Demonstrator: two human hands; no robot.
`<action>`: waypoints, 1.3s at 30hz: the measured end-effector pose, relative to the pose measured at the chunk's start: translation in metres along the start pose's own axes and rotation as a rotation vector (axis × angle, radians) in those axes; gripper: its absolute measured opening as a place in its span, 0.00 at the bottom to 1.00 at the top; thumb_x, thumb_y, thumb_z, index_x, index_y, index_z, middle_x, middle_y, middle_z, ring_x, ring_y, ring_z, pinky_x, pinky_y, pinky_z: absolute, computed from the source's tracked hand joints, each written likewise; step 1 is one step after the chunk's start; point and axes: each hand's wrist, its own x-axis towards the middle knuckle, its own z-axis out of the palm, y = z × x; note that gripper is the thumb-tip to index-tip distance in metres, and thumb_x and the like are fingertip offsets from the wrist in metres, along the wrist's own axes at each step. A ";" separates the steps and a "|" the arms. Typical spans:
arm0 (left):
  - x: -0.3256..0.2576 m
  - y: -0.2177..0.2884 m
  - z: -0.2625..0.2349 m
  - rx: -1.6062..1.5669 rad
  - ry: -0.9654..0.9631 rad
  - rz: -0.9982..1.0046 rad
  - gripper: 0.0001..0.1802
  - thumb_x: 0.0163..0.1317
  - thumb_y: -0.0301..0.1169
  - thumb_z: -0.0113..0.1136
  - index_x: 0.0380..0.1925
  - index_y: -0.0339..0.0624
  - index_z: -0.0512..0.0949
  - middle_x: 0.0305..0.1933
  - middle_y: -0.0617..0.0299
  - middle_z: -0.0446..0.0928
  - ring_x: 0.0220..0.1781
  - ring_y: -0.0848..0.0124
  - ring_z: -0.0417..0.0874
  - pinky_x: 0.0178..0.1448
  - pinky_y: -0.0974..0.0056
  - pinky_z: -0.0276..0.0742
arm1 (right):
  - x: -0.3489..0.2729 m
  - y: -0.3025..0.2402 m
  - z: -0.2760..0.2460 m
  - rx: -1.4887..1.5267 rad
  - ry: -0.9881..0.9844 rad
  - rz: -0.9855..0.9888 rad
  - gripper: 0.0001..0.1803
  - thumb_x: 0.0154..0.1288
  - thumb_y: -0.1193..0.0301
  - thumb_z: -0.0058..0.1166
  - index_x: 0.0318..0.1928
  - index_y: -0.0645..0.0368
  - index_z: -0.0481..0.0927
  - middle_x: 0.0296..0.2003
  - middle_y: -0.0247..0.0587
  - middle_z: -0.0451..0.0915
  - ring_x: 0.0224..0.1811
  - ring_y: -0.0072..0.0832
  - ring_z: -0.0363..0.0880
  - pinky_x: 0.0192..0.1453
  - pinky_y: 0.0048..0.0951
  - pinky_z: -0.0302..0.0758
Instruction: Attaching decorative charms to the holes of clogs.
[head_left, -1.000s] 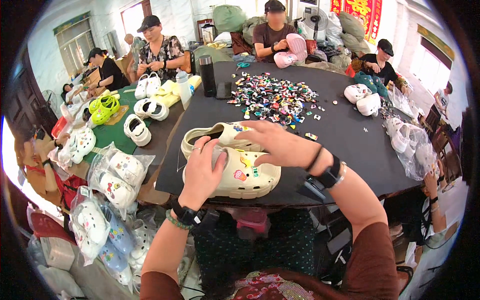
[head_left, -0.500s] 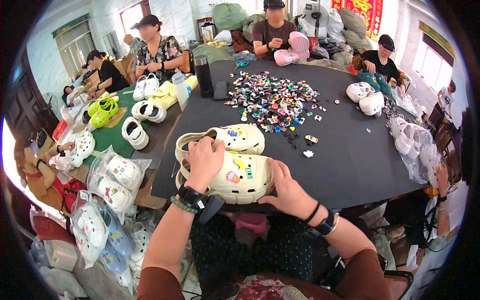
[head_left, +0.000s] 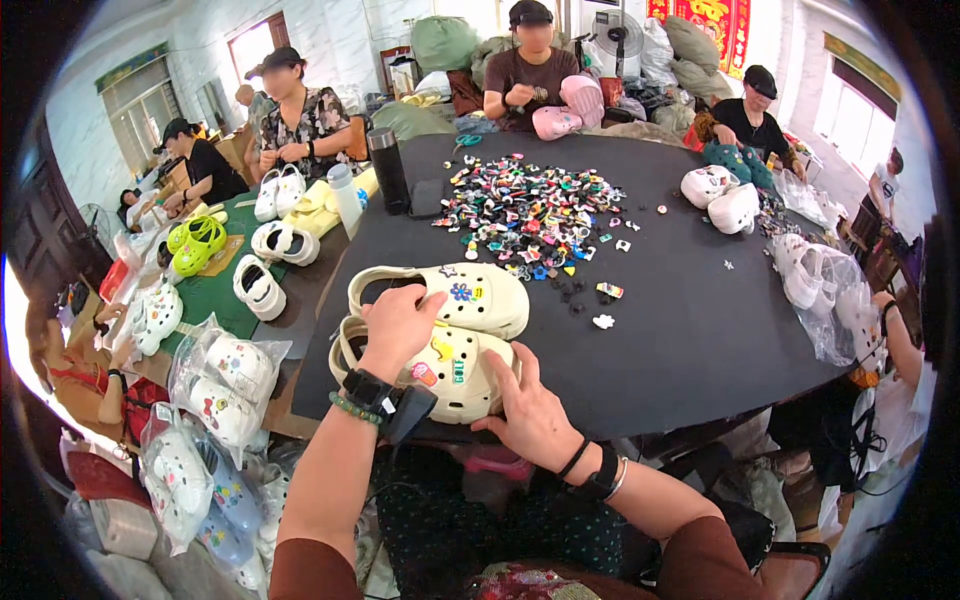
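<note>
Two cream clogs lie side by side at the table's near edge, toes to the right. The near clog (head_left: 470,400) carries yellow, pink and green charms. On the far clog (head_left: 495,290) are a blue flower, a star and a yellow charm. My left hand (head_left: 398,325) lies across the clogs' openings, its fingers curled at the near clog's upper; the fingertips are partly hidden. Around the near clog's toe is my right hand (head_left: 535,405), fingers on top and thumb against the near side.
A heap of loose charms (head_left: 530,210) spreads over the black table (head_left: 690,330). A black bottle (head_left: 388,170) stands at its far left. White clogs (head_left: 735,208) lie at the right, bagged shoes (head_left: 235,380) at the left. Several people work around the tables.
The near clog has shifted slightly left and toward me with my right hand. The far clog has turned, showing more of its charms. The view has moved a little.
</note>
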 end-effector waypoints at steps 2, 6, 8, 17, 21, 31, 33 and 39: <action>-0.001 0.001 -0.004 -0.075 -0.009 0.009 0.21 0.63 0.48 0.59 0.27 0.41 0.81 0.28 0.52 0.81 0.37 0.51 0.81 0.45 0.44 0.71 | 0.000 0.001 -0.001 0.002 -0.012 -0.002 0.53 0.47 0.63 0.75 0.70 0.55 0.56 0.65 0.65 0.55 0.52 0.59 0.77 0.51 0.43 0.81; -0.002 -0.008 0.003 -0.263 0.052 0.064 0.21 0.62 0.41 0.63 0.21 0.32 0.75 0.15 0.57 0.69 0.18 0.70 0.67 0.26 0.61 0.64 | -0.002 0.006 -0.008 0.000 -0.055 -0.044 0.51 0.48 0.64 0.74 0.70 0.56 0.57 0.66 0.65 0.54 0.53 0.57 0.77 0.52 0.43 0.81; -0.001 -0.010 0.005 -0.275 0.045 0.069 0.21 0.62 0.40 0.64 0.20 0.32 0.74 0.15 0.58 0.68 0.18 0.71 0.64 0.26 0.61 0.63 | 0.000 0.008 -0.016 0.015 -0.077 -0.053 0.50 0.48 0.64 0.74 0.70 0.56 0.58 0.66 0.65 0.54 0.53 0.56 0.77 0.53 0.43 0.80; 0.005 -0.018 0.007 -0.299 0.007 0.060 0.21 0.64 0.40 0.62 0.21 0.32 0.74 0.14 0.59 0.66 0.18 0.72 0.63 0.26 0.61 0.62 | 0.027 0.006 -0.037 0.003 0.057 -0.237 0.32 0.47 0.65 0.73 0.50 0.64 0.71 0.50 0.53 0.70 0.54 0.50 0.70 0.59 0.43 0.71; 0.004 -0.013 0.003 -0.285 -0.022 0.044 0.21 0.64 0.41 0.61 0.23 0.32 0.76 0.16 0.57 0.69 0.19 0.71 0.65 0.28 0.61 0.64 | 0.038 0.000 -0.026 0.028 0.044 -0.327 0.31 0.45 0.64 0.75 0.45 0.61 0.70 0.44 0.46 0.70 0.49 0.46 0.70 0.55 0.41 0.71; 0.001 -0.011 0.000 -0.280 -0.015 0.046 0.20 0.64 0.43 0.60 0.28 0.33 0.80 0.21 0.50 0.76 0.23 0.60 0.75 0.32 0.58 0.69 | 0.068 -0.012 -0.018 -0.137 -0.126 -0.364 0.32 0.41 0.58 0.75 0.43 0.61 0.73 0.42 0.47 0.73 0.48 0.45 0.72 0.53 0.40 0.72; 0.002 -0.009 0.000 -0.288 -0.017 0.035 0.20 0.63 0.44 0.60 0.26 0.34 0.81 0.23 0.48 0.77 0.27 0.54 0.78 0.34 0.54 0.71 | 0.080 -0.012 -0.021 -0.150 -0.210 -0.320 0.31 0.42 0.57 0.74 0.42 0.62 0.74 0.40 0.46 0.75 0.48 0.45 0.73 0.53 0.40 0.72; 0.002 -0.010 0.000 -0.278 -0.015 0.032 0.21 0.63 0.44 0.60 0.26 0.34 0.81 0.24 0.46 0.77 0.29 0.52 0.79 0.35 0.53 0.72 | 0.093 -0.011 -0.021 -0.151 -0.308 -0.351 0.27 0.47 0.57 0.71 0.41 0.64 0.77 0.38 0.45 0.77 0.47 0.45 0.75 0.53 0.41 0.73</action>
